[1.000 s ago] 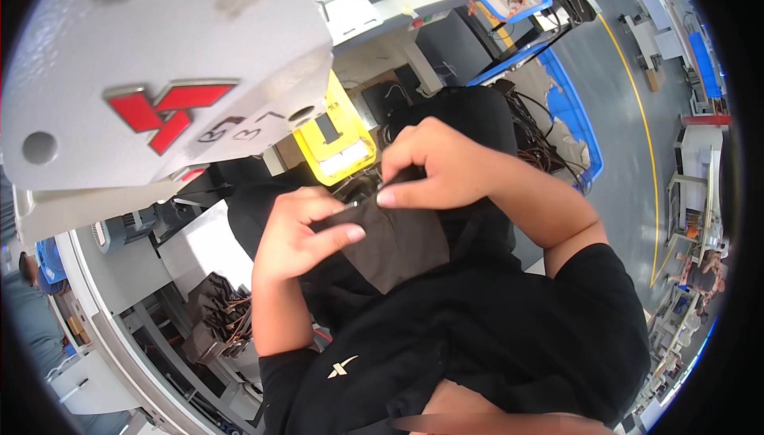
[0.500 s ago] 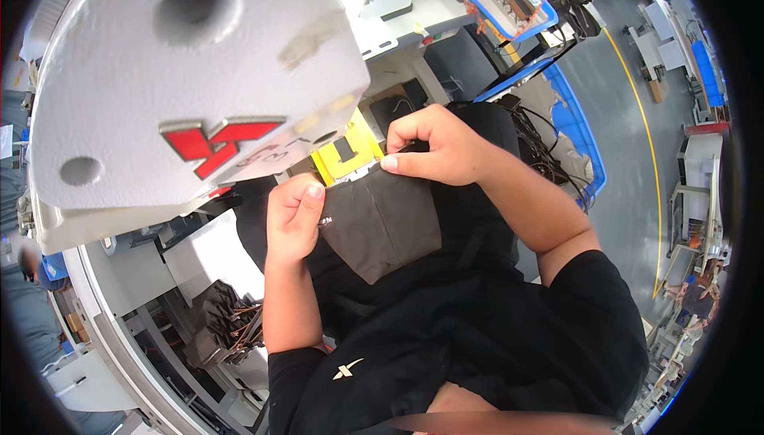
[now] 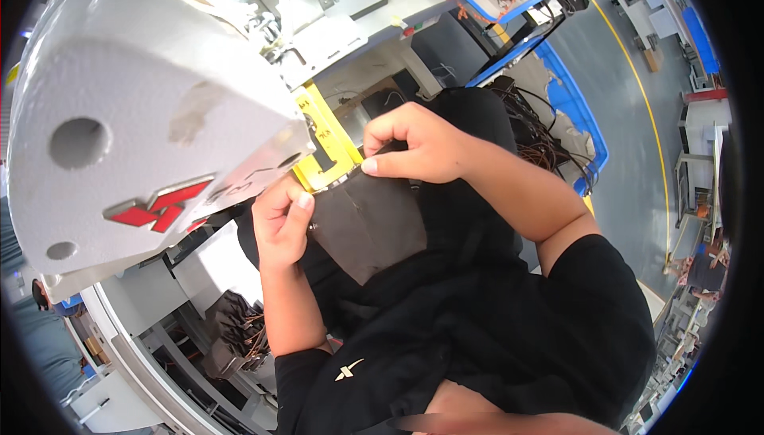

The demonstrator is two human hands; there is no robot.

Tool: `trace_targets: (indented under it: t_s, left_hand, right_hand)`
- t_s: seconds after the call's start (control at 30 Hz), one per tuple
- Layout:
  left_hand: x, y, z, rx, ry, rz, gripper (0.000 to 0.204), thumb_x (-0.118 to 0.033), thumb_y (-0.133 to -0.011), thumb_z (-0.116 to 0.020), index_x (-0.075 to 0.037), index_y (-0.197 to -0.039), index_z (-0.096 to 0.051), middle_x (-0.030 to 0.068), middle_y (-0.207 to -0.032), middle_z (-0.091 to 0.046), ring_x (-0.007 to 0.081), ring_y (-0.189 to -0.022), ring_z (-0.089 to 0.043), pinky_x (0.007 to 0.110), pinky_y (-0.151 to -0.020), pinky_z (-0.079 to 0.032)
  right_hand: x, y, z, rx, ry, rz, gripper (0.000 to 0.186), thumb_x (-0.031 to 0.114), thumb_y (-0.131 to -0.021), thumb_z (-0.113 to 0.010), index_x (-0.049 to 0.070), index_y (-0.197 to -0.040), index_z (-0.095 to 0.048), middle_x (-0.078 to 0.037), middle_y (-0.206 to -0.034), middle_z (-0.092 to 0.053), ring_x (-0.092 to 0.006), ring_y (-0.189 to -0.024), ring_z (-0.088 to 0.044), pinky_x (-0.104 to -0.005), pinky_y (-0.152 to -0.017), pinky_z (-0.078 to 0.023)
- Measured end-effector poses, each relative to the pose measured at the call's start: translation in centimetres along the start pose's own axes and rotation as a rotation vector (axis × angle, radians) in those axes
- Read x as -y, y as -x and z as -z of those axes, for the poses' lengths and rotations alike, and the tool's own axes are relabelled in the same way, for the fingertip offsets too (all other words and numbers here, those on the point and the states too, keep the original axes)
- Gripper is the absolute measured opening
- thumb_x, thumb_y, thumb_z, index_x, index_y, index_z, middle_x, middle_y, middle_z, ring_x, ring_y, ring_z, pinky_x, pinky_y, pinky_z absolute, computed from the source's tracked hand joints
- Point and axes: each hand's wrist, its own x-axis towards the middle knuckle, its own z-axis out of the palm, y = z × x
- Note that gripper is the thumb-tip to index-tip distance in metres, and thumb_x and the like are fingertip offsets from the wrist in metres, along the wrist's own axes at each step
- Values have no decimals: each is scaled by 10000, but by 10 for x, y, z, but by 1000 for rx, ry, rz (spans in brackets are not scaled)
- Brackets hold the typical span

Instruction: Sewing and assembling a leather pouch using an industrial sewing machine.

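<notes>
A dark brown piece of material, like leather or cloth, hangs in front of me with a seam down its middle. My left hand pinches its upper left corner between thumb and fingers. At its upper right corner, my right hand is closed in a pinch too. Between the hands, the upper edge meets a yellow plate with a cut-out slot. That plate sits beside a large white machine head bearing a red emblem. The machine hides part of the plate's left side.
Blue bins stand at the right, one with dark cords beside its blue rim. Dark brown pieces with cords lie in a bundle at lower left. Farther right, a yellow line crosses the grey floor.
The view has shifted, so the machine head sits farther left and more of the yellow plate shows. Both hands keep their pinch on the brown material, appearing slightly farther left.
</notes>
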Motion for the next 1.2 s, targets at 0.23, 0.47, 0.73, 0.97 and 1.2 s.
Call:
trace_targets:
  t_s: [0.23, 0.47, 0.73, 0.97, 1.2]
  left_hand:
    - [42, -6, 21, -383, 38, 127, 255, -197, -1060, -577, 31, -1112, -679, 59, -1113, -691, 121, -1007, -599, 282, -925, -464]
    - [47, -17, 19, -457, -289, 41, 193, -9, -963, -580, 62, -1088, -709, 146, -1060, -736, 233, -990, -685, 364, -890, -527]
    - [36, -14, 19, -472, -388, 213, 233, 22, -901, -594, 88, -1100, -697, 122, -1151, -724, 205, -1066, -664, 335, -947, -502]
    - [49, -10, 25, -500, -373, 186, 272, 1, -907, -592, 88, -1141, -700, 126, -1199, -716, 202, -1104, -660, 335, -975, -493]
    - [45, -20, 5, -559, -23, 183, 308, -81, -979, -615, 31, -1265, -611, 116, -1239, -644, 218, -1118, -620, 343, -964, -508]
  right_hand:
    - [1, -24, 6, -28, -107, -163, 172, 155, -919, -703, 12, -848, -640, 17, -728, -595, -58, -697, -504, -273, -637, -431]
    - [-13, -46, 9, -76, -145, -84, 158, 125, -915, -692, 6, -828, -638, 49, -718, -568, -40, -691, -468, -258, -622, -395]
    - [-16, -48, 7, -74, -185, -83, 158, 125, -912, -681, 10, -814, -633, 51, -710, -565, -37, -693, -465, -253, -623, -388]
    - [-20, -53, 5, -46, -268, -70, 159, 121, -907, -685, 7, -805, -640, 52, -719, -576, -35, -700, -463, -251, -635, -390]
    - [-24, -53, 1, 24, -476, -129, 205, 111, -934, -621, 31, -747, -595, 73, -705, -513, -28, -701, -433, -241, -652, -371]
